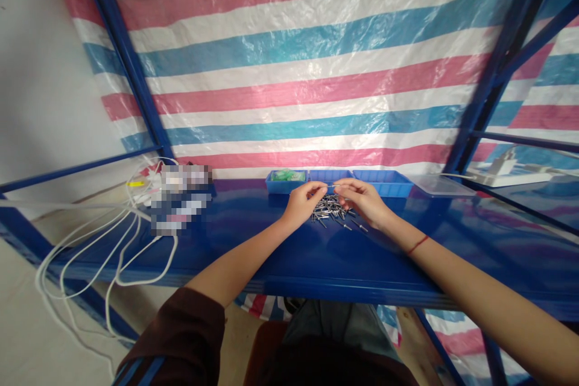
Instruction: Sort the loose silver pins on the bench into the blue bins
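Note:
A thin metal blind rivet (333,186) is stretched level between my two hands, above the table. My left hand (304,200) pinches its left end with thumb and forefinger. At the other end, the fingertips of my right hand (362,200) are closed on the same rivet. Just below and behind the hands lies a loose pile of silvery blind rivets (330,208) on the blue table (289,253). A few rivets lie apart on the near right side of the pile. The fingers partly cover the held rivet and the top of the pile.
Behind the hands stand a blue bin (286,187) with green stuff inside, a middle blue bin (330,175) and a right blue bin (389,187). A clear plastic lid (443,186) and a white power strip (511,175) lie right. White cables (122,253) hang off the left edge.

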